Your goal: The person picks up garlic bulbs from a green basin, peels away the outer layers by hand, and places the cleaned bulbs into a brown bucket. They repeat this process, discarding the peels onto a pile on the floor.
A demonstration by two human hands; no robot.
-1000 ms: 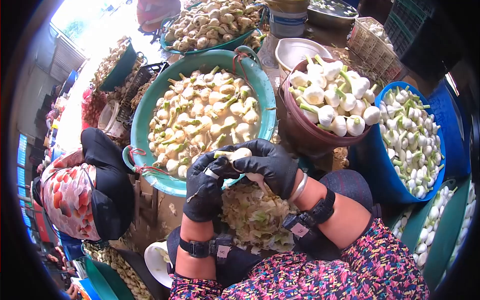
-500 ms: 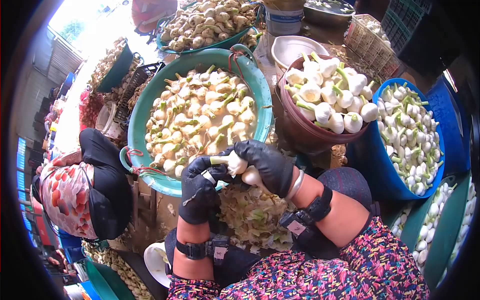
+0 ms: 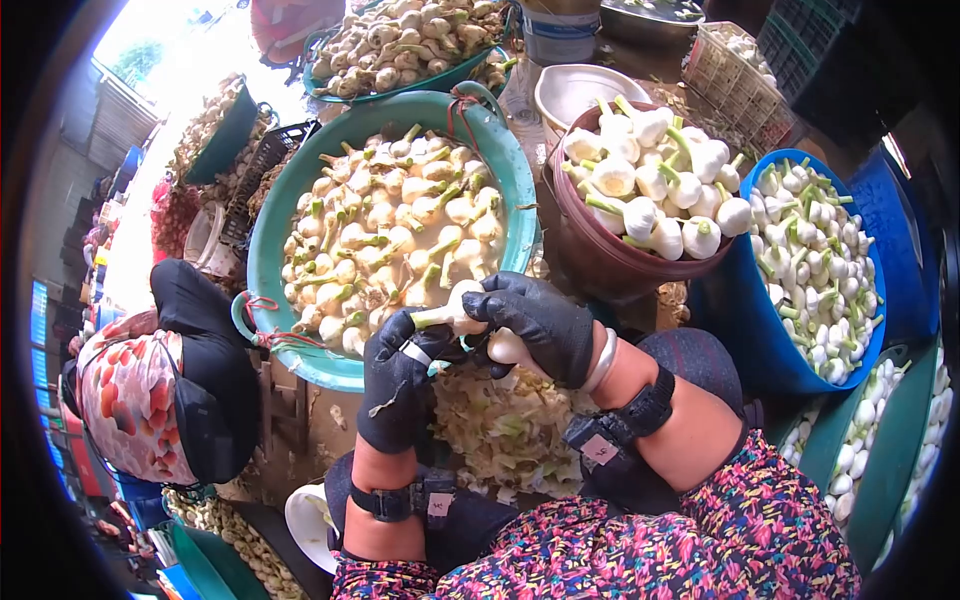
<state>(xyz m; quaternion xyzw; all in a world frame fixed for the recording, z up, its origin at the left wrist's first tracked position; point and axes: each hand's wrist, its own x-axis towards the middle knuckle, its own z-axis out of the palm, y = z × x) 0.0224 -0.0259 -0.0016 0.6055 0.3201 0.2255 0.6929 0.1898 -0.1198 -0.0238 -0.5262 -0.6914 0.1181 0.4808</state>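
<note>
Both my hands wear black gloves and meet above the near rim of the green tub. My left hand [image 3: 397, 378] is closed around the stem side of a white garlic bulb [image 3: 464, 308], whose short green stem points left. The fingers of my right hand [image 3: 540, 325] press on the bulb's right side. Below them, a second pale, rounded thing that looks like another garlic bulb [image 3: 508, 347] is tucked under my right palm, narrowing toward the wrist. Part of both is hidden by the gloves. Torn garlic skins [image 3: 510, 430] lie in a heap below my hands.
The green tub [image 3: 522, 190] holds garlic in cloudy water. To its right stand a maroon bucket [image 3: 610, 270] of white bulbs and a blue bin [image 3: 735, 325] of trimmed garlic. A white basin [image 3: 585, 88] sits behind. Another person [image 3: 140, 390] is at the left.
My right fingers have shifted slightly on the garlic bulb, and more of the second bulb shows below them. The view has moved slightly, and both hands stay together.
</note>
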